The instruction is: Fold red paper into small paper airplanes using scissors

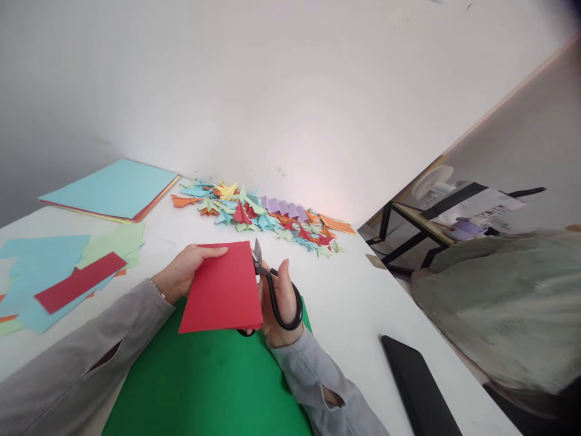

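from far off, i see a flat, bright red paper rectangle just off the middle of my view, toward eight o'clock, held up over a smooth green sheet on the white desk. my left hand pinches its edge at ten o'clock, thumb on top. my right hand grips scissors with black handles and grey metal blades, right by the paper's edge at two o'clock; i can't tell how wide the blades stand. the paper looks light, a bit stiff and easy to bend, and its layers could slip. i'd pinch it gently along the nine o'clock side, fingers away from the blades.
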### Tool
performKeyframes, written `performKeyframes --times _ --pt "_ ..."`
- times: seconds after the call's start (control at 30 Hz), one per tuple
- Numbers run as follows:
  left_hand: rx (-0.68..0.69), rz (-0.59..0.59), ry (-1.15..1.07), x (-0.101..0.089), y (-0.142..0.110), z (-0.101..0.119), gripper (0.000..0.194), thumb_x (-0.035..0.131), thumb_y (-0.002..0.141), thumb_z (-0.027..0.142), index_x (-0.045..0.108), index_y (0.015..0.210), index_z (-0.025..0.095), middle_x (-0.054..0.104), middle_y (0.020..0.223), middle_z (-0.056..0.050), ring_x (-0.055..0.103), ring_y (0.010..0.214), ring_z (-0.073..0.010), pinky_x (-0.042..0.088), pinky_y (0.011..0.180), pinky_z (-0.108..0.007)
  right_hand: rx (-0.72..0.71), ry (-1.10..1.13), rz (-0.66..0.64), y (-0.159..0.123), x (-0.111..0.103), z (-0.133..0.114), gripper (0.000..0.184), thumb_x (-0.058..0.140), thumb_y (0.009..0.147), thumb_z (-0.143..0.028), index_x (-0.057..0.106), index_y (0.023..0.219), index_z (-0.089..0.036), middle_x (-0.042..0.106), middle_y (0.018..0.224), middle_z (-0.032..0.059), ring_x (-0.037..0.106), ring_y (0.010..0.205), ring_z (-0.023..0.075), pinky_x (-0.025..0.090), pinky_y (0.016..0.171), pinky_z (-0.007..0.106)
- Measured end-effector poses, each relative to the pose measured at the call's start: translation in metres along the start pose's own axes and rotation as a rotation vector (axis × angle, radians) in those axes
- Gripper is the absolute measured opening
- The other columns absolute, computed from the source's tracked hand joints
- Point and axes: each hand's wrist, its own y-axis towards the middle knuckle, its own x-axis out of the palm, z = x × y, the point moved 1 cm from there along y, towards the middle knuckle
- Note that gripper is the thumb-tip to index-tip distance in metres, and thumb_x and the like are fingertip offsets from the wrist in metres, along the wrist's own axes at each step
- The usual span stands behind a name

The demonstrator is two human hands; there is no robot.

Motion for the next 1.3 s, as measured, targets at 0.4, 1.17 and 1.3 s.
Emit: performKeyframes --times 0.4,1.17,1.3 --pt "0.027 -0.029 0.071 -0.004 0.002 -0.002 0.018 0.071 0.067 0.019 0.067 0.08 0.008 0.071 0.074 -0.014 0.067 0.06 -0.0242 0.055 0.055 -0.034 0.16 0.036 -0.122 -0.003 0.001 -0.013 0.077 0.01 0.082 -0.073 0.037 0.133 -0.022 0.063 0.06 0.0006 0.044 0.03 0.0105 0.037 0.032 0.022" --pt "0.025 -0.025 0.051 0.001 -0.003 -0.001 0.016 0.069 0.068 0.018 0.067 0.079 0.007 0.071 0.076 -0.015 0.067 0.062 -0.025 0.055 0.056 -0.035 0.141 0.02 -0.121 -0.003 0.001 -0.014 0.079 0.001 0.082 -0.071 0.037 0.131 -0.02 0.06 0.053 -0.0018 0.041 0.027 0.011 0.037 0.03 0.022" --pt "0.022 -0.064 0.081 0.003 -0.005 -0.002 0.017 0.07 0.068 0.02 0.067 0.08 0.007 0.071 0.079 -0.016 0.068 0.065 -0.0278 0.056 0.061 -0.039 0.142 0.032 -0.138 -0.002 0.0 -0.014 0.08 -0.001 0.082 -0.07 0.04 0.128 -0.019 0.057 0.048 -0.003 0.043 0.027 0.013 0.038 0.031 0.024"
